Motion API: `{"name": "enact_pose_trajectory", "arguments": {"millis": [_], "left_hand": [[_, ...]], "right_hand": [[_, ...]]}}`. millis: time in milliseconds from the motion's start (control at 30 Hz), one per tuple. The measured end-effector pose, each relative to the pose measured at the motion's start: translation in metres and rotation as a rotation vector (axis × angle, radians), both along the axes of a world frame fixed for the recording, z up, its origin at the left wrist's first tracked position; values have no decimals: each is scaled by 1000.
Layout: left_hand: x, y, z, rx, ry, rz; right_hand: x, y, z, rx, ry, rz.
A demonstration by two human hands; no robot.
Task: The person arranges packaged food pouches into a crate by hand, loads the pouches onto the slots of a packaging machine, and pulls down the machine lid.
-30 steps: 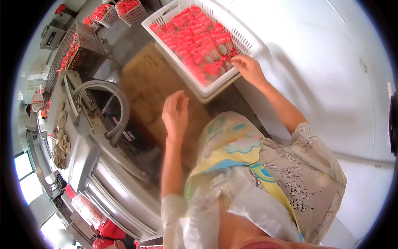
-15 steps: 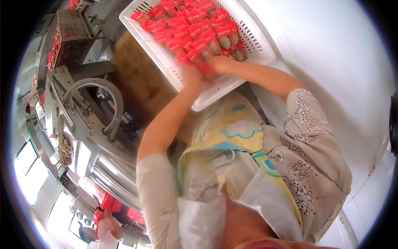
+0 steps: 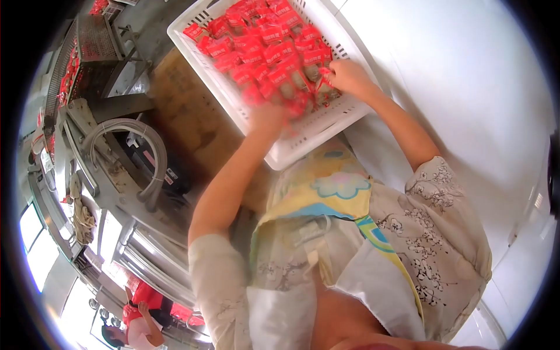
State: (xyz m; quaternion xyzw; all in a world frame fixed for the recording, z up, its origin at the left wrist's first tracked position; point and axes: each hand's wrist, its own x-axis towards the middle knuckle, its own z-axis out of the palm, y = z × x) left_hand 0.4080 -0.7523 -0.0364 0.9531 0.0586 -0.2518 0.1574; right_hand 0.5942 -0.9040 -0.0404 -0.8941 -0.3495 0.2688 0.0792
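A white crate [image 3: 318, 135] with slotted sides is located at the far centre of the scene, set obliquely, its near end pointed toward the wearer. It is filled over most of its visible floor with red packets [image 3: 271, 51]; white print is seen on their red parts, and greyish contents are noted in several at the near right. Part of the crate floor is left uncovered at the near end.

The right hand [image 3: 350, 77] is placed over the right side of the crate. Its grip is narrow: the red edge of a packet is pinched between thumb and fingertips, among the packets at the near right. The left hand [image 3: 268, 119] is positioned over the near left part of the crate, beside the packets there. It is blurred and its fingers are partly hidden; whether anything is held in that grip cannot be told.

A brown sheet [image 3: 189, 102] is seen to the left of the crate. Farther left, a metal machine is noted, with a grey hose [image 3: 159, 154] looped at its side. A perforated metal rack [image 3: 93, 49] is sited at the far left. A patterned apron [image 3: 341, 185] is worn by the wearer. At the near left, another person [image 3: 140, 329] is partly seen.
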Motion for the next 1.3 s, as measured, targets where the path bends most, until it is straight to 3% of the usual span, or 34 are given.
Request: {"name": "enact_pose_trajectory", "arguments": {"millis": [133, 200, 233, 300, 367, 533, 600, 700, 767, 833, 1033, 1133, 1233, 1300], "left_hand": [[15, -1, -32, 87, 114, 350], [22, 3, -40, 47, 187, 523], [20, 5, -59, 101, 53, 552], [10, 4, -99, 212, -218, 609], [11, -3, -115, 132, -239, 803], [13, -15, -51, -94, -82, 954], [11, -19, -100, -148, -233, 1113], [10, -23, -117, -278, -304, 1220], [5, -24, -112, -247, -307, 1099], [-1, -30, -99, -89, -297, 830], [-10, -32, -111, -40, -469, 772], [-16, -34, -111, -76, -357, 701], [-32, -44, -106, -135, -419, 518], [-33, -47, -103, -146, -444, 540]], "right_hand": [[-1, 15, -40, 317, -406, 68], [9, 21, -74, 340, -523, 136], [10, 23, -85, 353, -580, 168], [6, 28, -89, 333, -473, 88], [-1, 34, -89, 335, -416, 7], [-32, 41, -99, 415, -408, -136], [-33, 39, -111, 355, -289, -53], [-35, 35, -106, 283, -152, -9], [-41, 32, -99, 261, -105, 17], [-44, 27, -94, 250, -75, 67], [-47, 62, -79, 47, -73, 43], [-51, 51, -94, 72, -140, 100], [-68, 23, -72, 240, -116, 138], [-72, 17, -82, 322, -165, 72]]}}
